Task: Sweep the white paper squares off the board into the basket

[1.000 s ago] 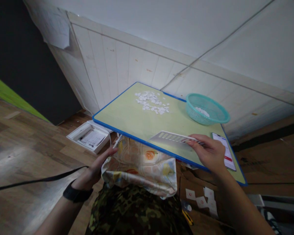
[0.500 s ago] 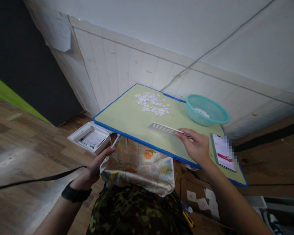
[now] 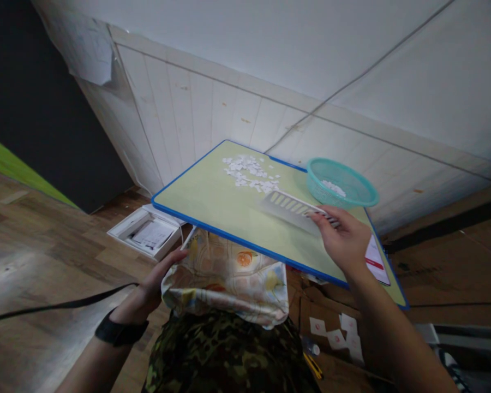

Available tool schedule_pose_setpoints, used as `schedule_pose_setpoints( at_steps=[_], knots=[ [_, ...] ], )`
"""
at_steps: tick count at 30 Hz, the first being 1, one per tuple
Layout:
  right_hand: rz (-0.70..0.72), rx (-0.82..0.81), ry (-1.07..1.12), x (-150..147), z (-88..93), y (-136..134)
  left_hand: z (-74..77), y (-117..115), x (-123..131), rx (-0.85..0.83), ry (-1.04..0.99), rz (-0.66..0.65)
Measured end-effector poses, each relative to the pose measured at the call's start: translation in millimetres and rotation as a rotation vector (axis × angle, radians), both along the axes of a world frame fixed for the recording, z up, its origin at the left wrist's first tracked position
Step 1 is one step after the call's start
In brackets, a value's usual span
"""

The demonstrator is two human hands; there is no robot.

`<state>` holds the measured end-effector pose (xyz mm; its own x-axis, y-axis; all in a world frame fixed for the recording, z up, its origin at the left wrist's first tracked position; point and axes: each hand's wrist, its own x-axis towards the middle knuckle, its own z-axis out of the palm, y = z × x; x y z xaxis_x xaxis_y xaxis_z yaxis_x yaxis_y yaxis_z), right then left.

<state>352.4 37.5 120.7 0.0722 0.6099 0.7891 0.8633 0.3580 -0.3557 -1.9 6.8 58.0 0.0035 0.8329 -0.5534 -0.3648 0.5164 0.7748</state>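
Note:
My right hand (image 3: 346, 240) is closed on the end of a white slotted plastic piece (image 3: 288, 206), held just above a pale green board with a blue rim (image 3: 213, 204). The piece's far end lies close to a heap of small white bits (image 3: 247, 172) on the board. My left hand (image 3: 153, 284), a black band on its wrist, grips the edge of a patterned cloth (image 3: 229, 281) that lies on my lap under the board. A teal basket (image 3: 341, 185) with a few white bits stands at the board's far right.
A phone (image 3: 377, 261) lies on the board partly under my right wrist. An open white box (image 3: 147, 233) sits on the wooden floor to the left. A black strap (image 3: 57, 304) crosses the floor. White labels (image 3: 337, 332) lie on cardboard under the board. A panelled wall rises behind.
My right hand has carried the slotted piece away from the board's near edge, up and towards the heap of white bits. The left hand stays on the cloth.

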Motion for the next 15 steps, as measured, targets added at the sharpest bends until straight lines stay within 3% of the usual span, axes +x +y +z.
schedule_pose_setpoints(
  at_steps=[6, 15],
  knots=[
    [-0.035, -0.043, 0.010, 26, -9.9, 55, -5.7, 0, -3, -0.051, -0.099, -0.010],
    [0.115, -0.117, 0.070, -5, -15.1, 49, -12.3, 0, -6, 0.028, 0.012, -0.026]
  ],
)
